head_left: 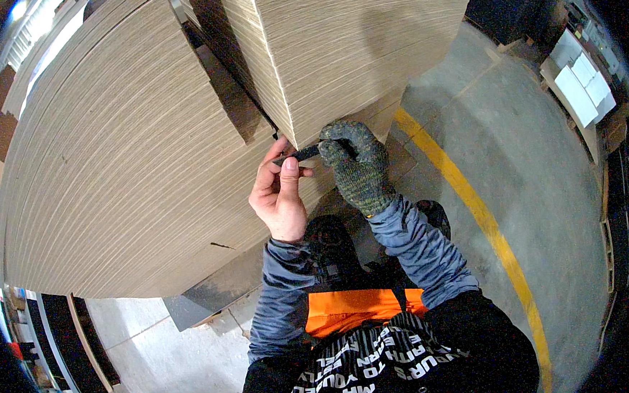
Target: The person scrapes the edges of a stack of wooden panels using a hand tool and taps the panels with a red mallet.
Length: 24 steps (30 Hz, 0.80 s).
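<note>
My bare left hand [280,198] pinches a short, dark, flat strip that looks like strapping band [305,154] between thumb and fingers. The strip's other end runs into the fist of my right hand [358,166], which wears a dark knitted glove. Both hands are close together at the lower corner of a tall stack of brown sheets [348,43]. A thin black line, seemingly more of the band, runs down the gap beside that stack to my left fingertips. Against the left of it is another large stack of sheets [110,144].
A yellow floor line [465,187] curves down the grey floor on the right. My shoes [332,242] stand near the stacks' base. White sheets lie on a brown stack [585,90] at the far right. Dark panels [71,344] stand at lower left.
</note>
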Tool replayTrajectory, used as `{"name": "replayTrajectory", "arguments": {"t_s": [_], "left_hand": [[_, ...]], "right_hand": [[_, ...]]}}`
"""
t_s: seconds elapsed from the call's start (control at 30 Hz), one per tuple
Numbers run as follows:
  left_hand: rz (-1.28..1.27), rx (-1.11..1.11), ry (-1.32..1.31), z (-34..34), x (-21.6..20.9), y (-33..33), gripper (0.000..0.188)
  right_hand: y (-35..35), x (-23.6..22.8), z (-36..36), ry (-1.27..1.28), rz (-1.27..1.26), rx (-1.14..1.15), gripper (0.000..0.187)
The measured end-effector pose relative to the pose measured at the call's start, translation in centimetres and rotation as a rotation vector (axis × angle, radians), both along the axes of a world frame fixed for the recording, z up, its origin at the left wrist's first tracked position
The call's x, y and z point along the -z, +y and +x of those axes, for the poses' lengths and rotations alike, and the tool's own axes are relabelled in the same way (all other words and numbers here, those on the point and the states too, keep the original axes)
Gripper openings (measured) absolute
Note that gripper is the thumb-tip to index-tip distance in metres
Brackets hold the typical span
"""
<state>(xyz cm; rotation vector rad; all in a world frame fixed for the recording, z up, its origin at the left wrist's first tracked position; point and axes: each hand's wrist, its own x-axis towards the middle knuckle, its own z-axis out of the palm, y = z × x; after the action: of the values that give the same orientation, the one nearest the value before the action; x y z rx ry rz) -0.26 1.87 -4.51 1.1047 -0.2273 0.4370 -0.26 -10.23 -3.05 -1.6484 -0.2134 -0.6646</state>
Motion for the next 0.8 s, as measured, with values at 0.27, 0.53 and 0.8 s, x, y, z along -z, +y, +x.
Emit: {"name": "replayTrajectory", "arguments": {"t_s": [0.27,0.53,0.8], "left_hand": [[-0.012,0.032,0.001,0.03,0.12,0.27,0.015],[-0.039,0.021,-0.003,0.03,-0.17,-0.1,0.016],[-0.069,-0.04,-0.026,0.18,0.13,-0.64,0.012]], "right_hand": [[-0.1,0.16,0.35,-0.059,-0.077,0.028,0.015],[-0.05,0.12,0.33,-0.05,-0.017,-0.003,0.015],[0.2,0.0,0.48,-0.108,-0.033,0.03,0.014]]}}
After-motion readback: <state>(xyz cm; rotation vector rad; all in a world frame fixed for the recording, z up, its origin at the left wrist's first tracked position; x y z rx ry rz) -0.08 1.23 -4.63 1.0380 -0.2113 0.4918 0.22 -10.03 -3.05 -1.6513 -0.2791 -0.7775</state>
